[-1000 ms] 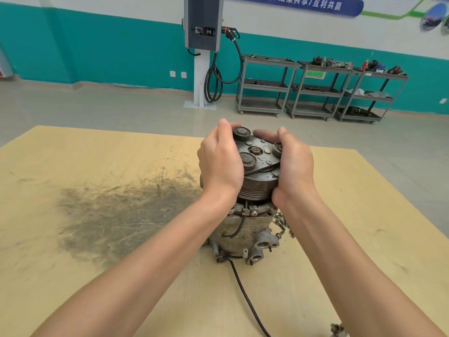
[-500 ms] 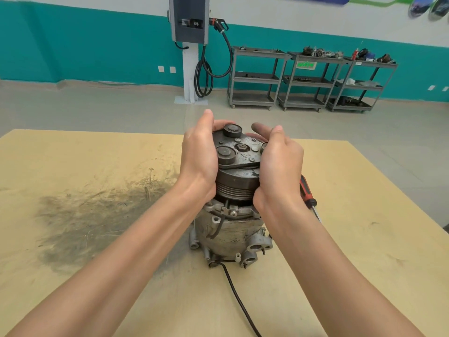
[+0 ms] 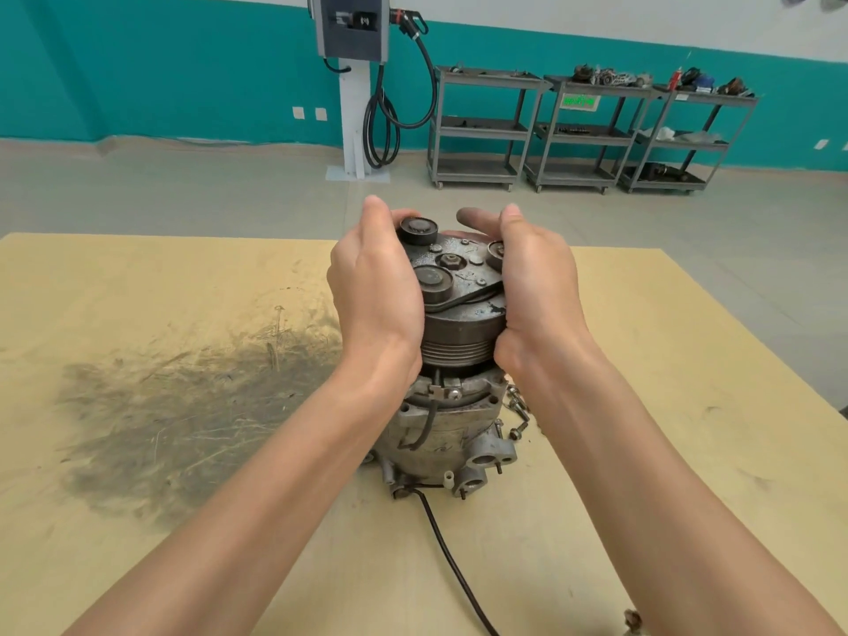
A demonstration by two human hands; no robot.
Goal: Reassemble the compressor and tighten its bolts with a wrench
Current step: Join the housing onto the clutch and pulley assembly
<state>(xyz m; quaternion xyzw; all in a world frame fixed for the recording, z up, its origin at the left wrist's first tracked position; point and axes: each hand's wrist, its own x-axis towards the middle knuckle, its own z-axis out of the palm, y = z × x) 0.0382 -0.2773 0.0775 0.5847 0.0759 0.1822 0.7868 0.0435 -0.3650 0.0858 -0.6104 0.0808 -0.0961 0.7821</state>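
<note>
Compressor: one grimy grey cast-metal compressor (image 3: 440, 433) stands upright near the middle of the pale yellow wooden tabletop (image 3: 137, 286), its dark ribbed pulley and clutch plate (image 3: 459, 309) on top.
Count: one compressor, two hands, three round knobs showing on the clutch plate, a few loose silver bolts (image 3: 517, 413), one black cable (image 3: 452, 564).
Left hand: the left hand (image 3: 374, 296) curls round the pulley's left side — fingers wrapped over the far rim.
Right hand: the right hand (image 3: 534, 286) clasps the right side likewise, so the pulley sits squeezed between both palms (fingertips on the far side are mostly hidden).
Bolts: lying on the table just beside the housing's right flank, partly behind the right forearm.
Cable: runs from the compressor's base toward the near edge.
Stain: a dark greasy smear (image 3: 183, 406) spreads left of the compressor.
Background: three grey metal shelf carts (image 3: 573, 130) and one wall-mounted grey charger box with a black hose (image 3: 353, 25) stand well apart, against the teal wall.
</note>
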